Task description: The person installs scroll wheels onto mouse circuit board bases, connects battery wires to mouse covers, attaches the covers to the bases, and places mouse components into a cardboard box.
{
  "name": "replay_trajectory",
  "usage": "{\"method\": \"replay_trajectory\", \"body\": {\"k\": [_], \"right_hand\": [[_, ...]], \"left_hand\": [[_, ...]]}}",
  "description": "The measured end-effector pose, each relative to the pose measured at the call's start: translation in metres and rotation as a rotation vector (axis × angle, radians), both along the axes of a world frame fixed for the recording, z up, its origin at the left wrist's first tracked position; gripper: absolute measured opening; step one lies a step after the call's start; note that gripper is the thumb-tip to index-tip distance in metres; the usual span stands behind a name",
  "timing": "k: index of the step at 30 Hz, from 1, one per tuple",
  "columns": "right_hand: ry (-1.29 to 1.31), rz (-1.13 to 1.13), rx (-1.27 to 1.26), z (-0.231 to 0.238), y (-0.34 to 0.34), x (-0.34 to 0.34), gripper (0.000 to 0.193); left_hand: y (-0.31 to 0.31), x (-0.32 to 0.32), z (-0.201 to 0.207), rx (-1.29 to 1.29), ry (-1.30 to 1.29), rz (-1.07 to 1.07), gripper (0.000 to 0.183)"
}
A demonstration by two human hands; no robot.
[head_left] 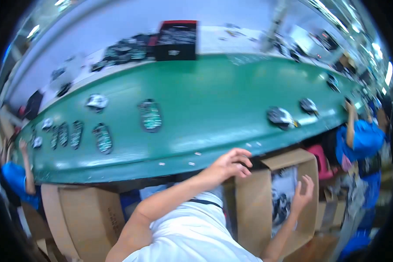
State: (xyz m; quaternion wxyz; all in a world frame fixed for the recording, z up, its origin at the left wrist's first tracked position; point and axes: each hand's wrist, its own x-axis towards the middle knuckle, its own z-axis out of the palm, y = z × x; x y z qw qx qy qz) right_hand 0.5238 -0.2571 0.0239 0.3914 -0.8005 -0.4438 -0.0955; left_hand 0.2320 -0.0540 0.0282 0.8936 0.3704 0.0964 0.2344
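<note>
My left hand [231, 165] hangs over the near edge of the green work surface [214, 96], fingers bent and apart, with nothing visible in it. Lower to the right, my right hand [303, 194] is held over the open cardboard box [254, 214], its fingers apart and no object showing between them. Inside that box lie black and white pieces [284, 192], too blurred to name. Nearest on the surface is a rounded black and white piece [282, 118], beyond both hands. A dark, sole-shaped piece with green patches [150, 115] lies farther left.
Several similar sole-shaped pieces [102, 139] lie to the left. A black box with a red edge [176, 40] stands on the far side. Another cardboard box [89, 218] is at lower left. People in blue work at the left [16, 179] and right [364, 139].
</note>
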Motion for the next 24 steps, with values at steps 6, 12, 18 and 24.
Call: {"method": "replay_trajectory", "body": {"k": [6,12,18,24], "right_hand": [[0.087,1.019,-0.083,0.089,0.163,-0.198,0.046],[-0.122,1.514,-0.042,0.079,0.271,-0.291,0.037],[0.064,1.702,-0.030,0.060,0.373,-0.412,0.031],[-0.107,1.779,-0.030,0.019,0.400,-0.467,0.023]], "left_hand": [[0.000,-0.067,0.020,0.294,-0.007,0.476,0.052],[0.016,-0.176,0.035,0.331,0.214,0.886,0.057],[0.005,-0.276,-0.001,1.083,1.549,1.218,0.053],[0.010,-0.275,-0.010,1.071,1.596,1.127,0.050]]}}
